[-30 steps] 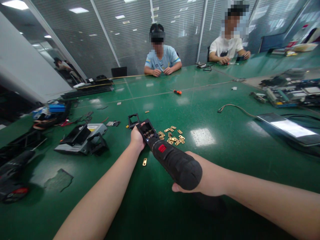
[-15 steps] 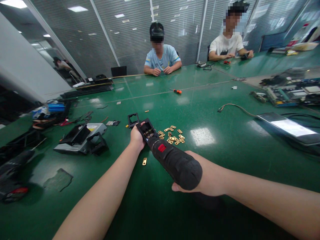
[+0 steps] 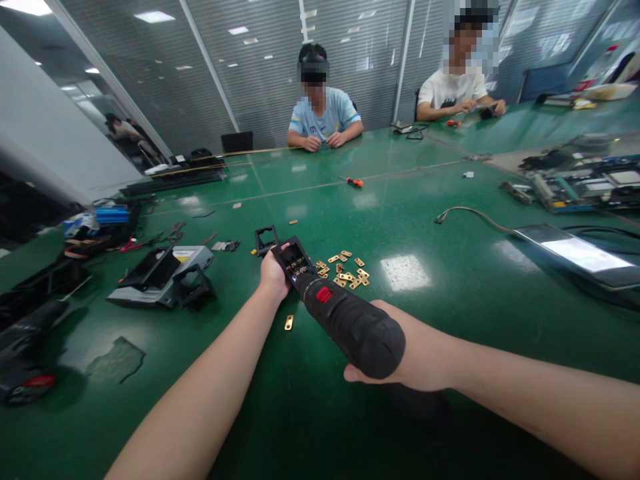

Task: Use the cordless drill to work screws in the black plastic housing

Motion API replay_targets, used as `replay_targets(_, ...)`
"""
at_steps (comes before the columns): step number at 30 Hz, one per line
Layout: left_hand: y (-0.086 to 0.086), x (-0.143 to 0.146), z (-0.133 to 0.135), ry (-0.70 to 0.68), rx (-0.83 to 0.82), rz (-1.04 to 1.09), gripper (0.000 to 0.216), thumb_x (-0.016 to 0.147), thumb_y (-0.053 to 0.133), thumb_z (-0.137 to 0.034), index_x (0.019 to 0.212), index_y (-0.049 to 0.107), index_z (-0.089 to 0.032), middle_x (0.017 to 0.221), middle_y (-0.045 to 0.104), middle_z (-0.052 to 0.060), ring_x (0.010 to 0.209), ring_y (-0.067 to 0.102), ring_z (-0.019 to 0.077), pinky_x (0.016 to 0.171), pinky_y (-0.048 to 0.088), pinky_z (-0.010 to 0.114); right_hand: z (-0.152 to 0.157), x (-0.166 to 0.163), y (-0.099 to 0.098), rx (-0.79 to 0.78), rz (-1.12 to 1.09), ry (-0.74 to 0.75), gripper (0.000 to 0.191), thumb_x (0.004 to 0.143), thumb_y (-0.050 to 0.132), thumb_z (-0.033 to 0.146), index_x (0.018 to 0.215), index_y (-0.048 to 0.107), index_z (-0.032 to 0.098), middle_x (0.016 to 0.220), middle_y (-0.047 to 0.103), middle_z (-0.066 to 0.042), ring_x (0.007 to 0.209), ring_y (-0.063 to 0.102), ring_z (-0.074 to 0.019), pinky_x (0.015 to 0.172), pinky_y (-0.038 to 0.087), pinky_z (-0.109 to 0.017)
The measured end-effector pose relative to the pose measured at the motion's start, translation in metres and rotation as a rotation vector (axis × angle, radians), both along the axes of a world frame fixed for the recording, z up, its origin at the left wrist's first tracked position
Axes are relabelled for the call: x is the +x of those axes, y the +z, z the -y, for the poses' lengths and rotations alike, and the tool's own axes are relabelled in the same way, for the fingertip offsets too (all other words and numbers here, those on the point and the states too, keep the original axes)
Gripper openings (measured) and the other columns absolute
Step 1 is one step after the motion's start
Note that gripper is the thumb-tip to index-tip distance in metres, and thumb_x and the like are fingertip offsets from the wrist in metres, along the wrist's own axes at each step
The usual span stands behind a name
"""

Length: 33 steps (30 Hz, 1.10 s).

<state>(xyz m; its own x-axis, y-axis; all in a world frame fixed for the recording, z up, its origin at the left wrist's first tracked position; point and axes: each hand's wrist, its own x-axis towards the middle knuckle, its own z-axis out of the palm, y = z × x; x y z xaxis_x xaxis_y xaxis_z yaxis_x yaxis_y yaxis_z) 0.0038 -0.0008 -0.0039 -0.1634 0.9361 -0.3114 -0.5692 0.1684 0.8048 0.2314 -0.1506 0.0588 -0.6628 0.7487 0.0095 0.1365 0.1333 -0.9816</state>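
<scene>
Left hand point(image 3: 275, 275) grips black housing point(image 3: 287, 253), frame centre; right hand point(image 3: 423, 352) wraps round power drill point(image 3: 350, 328), lower centre, nose at housing's near end; screw work, apparently; next move likely calls for steady alignment.

Looked across a broad, glossy green tabletop point(image 3: 480, 313), crossed from left to right by a thin pale line point(image 3: 290, 193) in its far half. Caught a bright square of reflected light point(image 3: 406, 273) right of the middle, with fainter glints farther off. Faced a tall glass partition wall point(image 3: 265, 67) along the far side, lined with grey horizontal blinds point(image 3: 370, 80) and divided by slim metal posts point(image 3: 405, 60). Showed mirrored ceiling lights point(image 3: 155, 17) high in the glass. Included a plain white pillar point(image 3: 55, 120), slanting in view at far left, a black chair back point(image 3: 237, 142) left of centre beyond the far edge, and a blue panel point(image 3: 545, 90) at far right.
</scene>
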Motion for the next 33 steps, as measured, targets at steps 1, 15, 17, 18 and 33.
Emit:
replay_targets(1,0.0001,0.0000,-0.0001,-0.001,-0.002,0.003,0.021,0.083,0.055,-0.027,0.095,0.068,-0.016,0.068,0.070,0.006,0.066,0.073,0.0267,0.071,0.063,0.043,0.0003,0.0000,0.0001,-0.001,-0.003,0.001,0.033,0.070,0.081,0.012,0.068,0.050,0.022,0.065,0.049,0.007,0.058,0.042,-0.0111,0.062,0.047,-0.026)
replay_targets(15,0.0002,0.0007,0.0008,0.002,0.008,-0.003,0.018,0.084,0.054,-0.027,0.089,0.067,-0.016,0.067,0.069,0.005,0.070,0.074,0.0271,0.074,0.063,0.042,-0.0002,-0.0011,0.0000,-0.011,-0.020,0.029,0.033,0.071,0.082,0.014,0.067,0.050,0.021,0.064,0.052,0.008,0.057,0.044,-0.0108,0.061,0.044,-0.026)
replay_targets(17,0.0003,0.0008,0.0006,0.008,0.008,0.001,0.017,0.084,0.054,-0.026,0.089,0.067,-0.016,0.067,0.069,0.005,0.070,0.074,0.0268,0.073,0.063,0.042,-0.0001,-0.0011,0.0003,-0.004,-0.022,0.024,0.033,0.071,0.082,0.015,0.067,0.050,0.021,0.064,0.053,0.007,0.058,0.045,-0.0111,0.062,0.044,-0.026)
replay_targets(18,0.0004,0.0009,0.0006,0.010,0.007,0.004,0.017,0.084,0.054,-0.026,0.090,0.067,-0.016,0.067,0.069,0.005,0.069,0.074,0.0266,0.073,0.063,0.042,0.0002,-0.0011,0.0004,-0.005,-0.024,0.020,0.032,0.071,0.082,0.015,0.067,0.050,0.021,0.065,0.053,0.007,0.058,0.045,-0.0111,0.061,0.044,-0.026)
replay_targets(33,0.0009,0.0012,0.0014,0.001,-0.004,-0.005,0.020,0.084,0.054,-0.027,0.092,0.068,-0.015,0.067,0.070,0.005,0.060,0.069,0.0244,0.071,0.062,0.043,0.0000,-0.0016,-0.0011,0.009,-0.005,0.019,0.032,0.073,0.082,0.015,0.068,0.050,0.021,0.065,0.051,0.007,0.058,0.044,-0.0108,0.060,0.043,-0.025)
